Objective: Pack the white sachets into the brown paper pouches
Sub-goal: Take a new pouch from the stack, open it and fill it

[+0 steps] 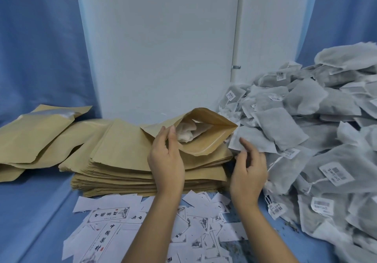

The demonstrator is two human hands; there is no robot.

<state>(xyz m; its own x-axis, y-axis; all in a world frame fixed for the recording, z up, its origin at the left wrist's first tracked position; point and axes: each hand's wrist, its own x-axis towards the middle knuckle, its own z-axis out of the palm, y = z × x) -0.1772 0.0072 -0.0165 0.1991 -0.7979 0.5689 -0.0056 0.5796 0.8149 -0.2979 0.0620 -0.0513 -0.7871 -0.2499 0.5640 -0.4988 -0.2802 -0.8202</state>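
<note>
Left hand [166, 160]: thumb and forefinger pinch the near lip of the open pouch [206, 140] and pull its mouth wide – the other fingers curl behind the paper.
Open pouch: lies on top of the stack of flat pouches [126, 160], mouth towards the right, its far tip touching the sachet pile [310, 124].
Inside the pouch: packed sachets [186, 133] show white through the mouth.
Right hand [247, 171]: forefinger lies on top of one sachet [253, 138] at the pile's near-left edge, thumb just under that edge – fingers loosely bent; whether the pinch has closed, I cannot tell.
That sachet: just beside the pouch's mouth, outside it, resting on the pile.
Sachet pile: heaped along the right side, many with barcode tags on strings.
Other pouches [34, 138]: lying to the left of the stack.
Paper labels [114, 218]: scattered in front of the stack, under both forearms, on the blue cloth [30, 211].
</note>
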